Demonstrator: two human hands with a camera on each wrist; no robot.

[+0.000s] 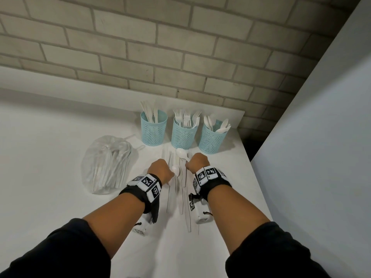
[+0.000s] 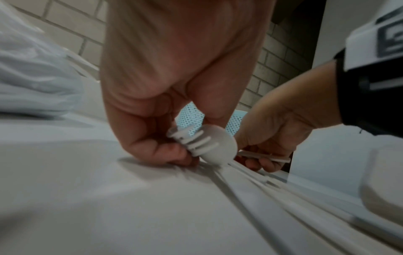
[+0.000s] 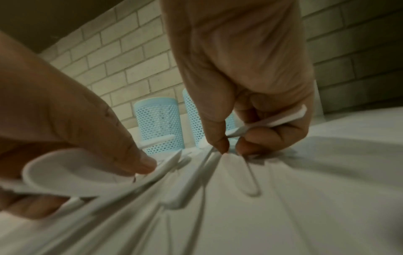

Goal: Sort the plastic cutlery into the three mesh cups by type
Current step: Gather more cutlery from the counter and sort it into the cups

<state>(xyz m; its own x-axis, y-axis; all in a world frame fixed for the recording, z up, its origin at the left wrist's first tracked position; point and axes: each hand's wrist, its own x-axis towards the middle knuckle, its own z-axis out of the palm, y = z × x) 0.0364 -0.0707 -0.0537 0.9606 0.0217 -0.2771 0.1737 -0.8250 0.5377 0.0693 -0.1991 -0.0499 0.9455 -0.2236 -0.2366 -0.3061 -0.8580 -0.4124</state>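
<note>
Three blue mesh cups stand at the back: the left cup [image 1: 153, 129] holds knives, the middle cup [image 1: 183, 135] forks, the right cup [image 1: 212, 139] spoons. Loose white cutlery [image 1: 181, 193] lies in a row on the white table [image 1: 60, 137] between my hands. My left hand [image 1: 161, 170] grips a spoon [image 2: 218, 148] together with a fork [image 2: 193, 140], knuckles down on the table. My right hand [image 1: 197, 161] holds another spoon [image 1: 181, 153] by its handle [image 3: 272, 121], while its thumb and fingertip [image 3: 221, 148] touch the loose pieces below.
A clear plastic bag [image 1: 108, 163] with more cutlery lies left of my hands. A brick wall [image 1: 180, 57] runs behind the cups. The table's right edge [image 1: 259, 187] is close to my right hand, with a pale panel [image 1: 321, 137] beyond it.
</note>
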